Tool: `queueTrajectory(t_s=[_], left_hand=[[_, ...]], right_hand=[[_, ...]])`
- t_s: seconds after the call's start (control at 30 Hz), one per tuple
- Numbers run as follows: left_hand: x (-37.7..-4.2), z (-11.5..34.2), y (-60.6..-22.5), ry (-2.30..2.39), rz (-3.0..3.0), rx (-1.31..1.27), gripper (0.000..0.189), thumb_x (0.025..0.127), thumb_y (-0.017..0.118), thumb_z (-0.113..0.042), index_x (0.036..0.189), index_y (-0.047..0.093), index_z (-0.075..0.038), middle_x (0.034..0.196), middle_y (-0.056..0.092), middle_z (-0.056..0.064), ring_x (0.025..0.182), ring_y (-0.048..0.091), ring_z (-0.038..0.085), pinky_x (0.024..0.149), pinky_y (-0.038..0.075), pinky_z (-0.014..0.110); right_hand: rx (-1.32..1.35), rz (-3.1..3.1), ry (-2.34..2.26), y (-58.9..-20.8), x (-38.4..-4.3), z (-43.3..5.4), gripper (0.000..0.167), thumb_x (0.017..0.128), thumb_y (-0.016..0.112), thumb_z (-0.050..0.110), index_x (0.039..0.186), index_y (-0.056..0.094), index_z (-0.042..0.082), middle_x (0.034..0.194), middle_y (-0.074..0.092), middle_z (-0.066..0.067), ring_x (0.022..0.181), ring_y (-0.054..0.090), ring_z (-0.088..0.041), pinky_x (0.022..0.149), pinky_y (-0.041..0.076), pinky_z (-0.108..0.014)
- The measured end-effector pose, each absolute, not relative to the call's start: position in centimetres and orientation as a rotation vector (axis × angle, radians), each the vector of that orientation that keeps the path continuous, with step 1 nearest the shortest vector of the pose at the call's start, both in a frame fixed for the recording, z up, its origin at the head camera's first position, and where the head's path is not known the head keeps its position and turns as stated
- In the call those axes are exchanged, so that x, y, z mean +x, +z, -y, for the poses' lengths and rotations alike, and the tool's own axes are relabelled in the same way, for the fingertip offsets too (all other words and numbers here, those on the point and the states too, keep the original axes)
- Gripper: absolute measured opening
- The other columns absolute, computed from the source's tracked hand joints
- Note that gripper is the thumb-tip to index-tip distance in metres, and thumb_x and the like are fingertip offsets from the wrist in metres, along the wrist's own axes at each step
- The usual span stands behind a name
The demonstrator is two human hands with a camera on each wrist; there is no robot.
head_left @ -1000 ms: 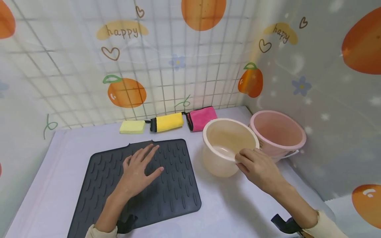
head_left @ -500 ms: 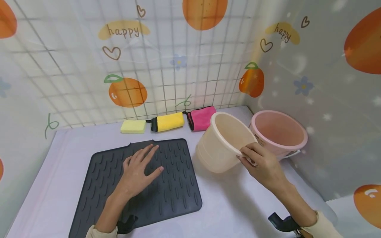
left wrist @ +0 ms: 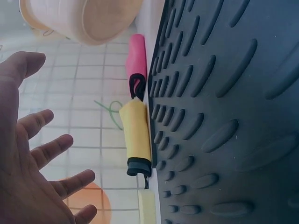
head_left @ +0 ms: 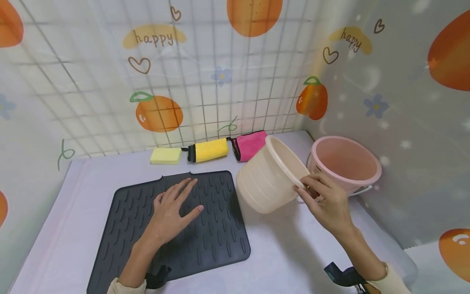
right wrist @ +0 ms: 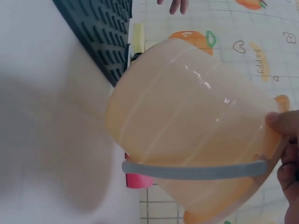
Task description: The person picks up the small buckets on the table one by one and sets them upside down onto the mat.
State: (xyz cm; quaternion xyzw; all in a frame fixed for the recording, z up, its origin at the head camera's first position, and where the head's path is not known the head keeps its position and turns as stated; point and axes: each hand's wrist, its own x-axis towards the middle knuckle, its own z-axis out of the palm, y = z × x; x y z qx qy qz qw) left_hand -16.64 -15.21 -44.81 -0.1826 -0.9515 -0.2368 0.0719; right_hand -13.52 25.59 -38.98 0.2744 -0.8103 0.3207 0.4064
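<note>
My right hand (head_left: 327,200) pinches the rim of a cream plastic bucket (head_left: 262,179), thumb outside and fingers over the edge. The bucket is tilted, its mouth turned to the right and its base toward the mat. In the right wrist view its grey handle (right wrist: 196,171) lies across the side, and the wall of the bucket fills the middle. Over the dark ribbed drying mat (head_left: 220,228) my left hand (head_left: 170,216) hovers with fingers spread, holding nothing. From the left wrist, the bucket's round base (left wrist: 110,18) shows at the top.
A pink bucket (head_left: 345,163) stands at the right wall, just behind the cream one. Along the back lie a pale yellow sponge (head_left: 166,156), a rolled yellow cloth (head_left: 211,150) and a folded pink cloth (head_left: 250,145). Printed curtains enclose the table.
The cream bucket has gone from nearly upright to strongly tilted, its base swinging left toward the mat. My right hand has turned with its rim. The left hand stays in place.
</note>
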Motion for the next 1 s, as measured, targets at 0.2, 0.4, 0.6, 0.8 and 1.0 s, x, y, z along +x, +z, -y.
queueTrajectory(t_s=[0.2,0.4,0.6,0.8,1.0], left_hand=[[-16.6,15.0,-44.7,-0.716,2.853,-0.566,0.083,0.092,0.055,-0.067,0.160,0.020,-0.037,0.162,0.026,0.003,0.146,0.024,0.032,0.107,0.014,0.068],[-16.5,14.6,-44.5,-0.740,2.845,-0.589,0.083,0.091,0.055,-0.068,0.160,0.020,-0.037,0.162,0.026,0.003,0.146,0.025,0.032,0.106,0.015,0.069],[-16.5,14.3,-44.3,-0.746,2.839,-0.600,0.083,0.091,0.054,-0.069,0.160,0.018,-0.038,0.163,0.025,0.000,0.146,0.025,0.030,0.108,0.016,0.067],[-16.5,13.9,-44.2,-0.754,2.827,-0.605,0.083,0.091,0.054,-0.069,0.160,0.018,-0.040,0.163,0.025,-0.002,0.146,0.025,0.029,0.109,0.016,0.066],[-16.5,13.6,-44.1,-0.775,2.819,-0.612,0.082,0.091,0.054,-0.069,0.160,0.019,-0.039,0.163,0.026,-0.001,0.146,0.026,0.030,0.110,0.015,0.066]], right_hand=[[0.625,2.009,0.855,-38.9,-13.5,-25.2,0.035,0.060,0.088,-0.012,0.091,0.076,-0.002,0.087,0.066,-0.011,0.059,0.051,-0.013,0.054,0.041,-0.014],[0.562,1.988,0.886,-37.8,-12.9,-24.2,0.032,0.060,0.087,-0.015,0.087,0.075,-0.006,0.080,0.064,-0.014,0.061,0.047,-0.014,0.058,0.035,-0.011],[0.511,1.958,0.980,-36.3,-12.2,-23.0,0.026,0.062,0.084,-0.020,0.082,0.073,-0.008,0.076,0.060,-0.013,0.064,0.046,-0.013,0.060,0.034,-0.013],[0.474,1.929,1.193,-36.5,-12.2,-22.8,0.024,0.064,0.078,-0.027,0.081,0.070,-0.012,0.074,0.056,-0.017,0.067,0.046,-0.015,0.058,0.037,-0.016],[0.421,1.912,1.339,-38.5,-13.1,-23.8,0.026,0.067,0.077,-0.027,0.085,0.073,-0.009,0.077,0.057,-0.015,0.069,0.047,-0.013,0.057,0.039,-0.015]])
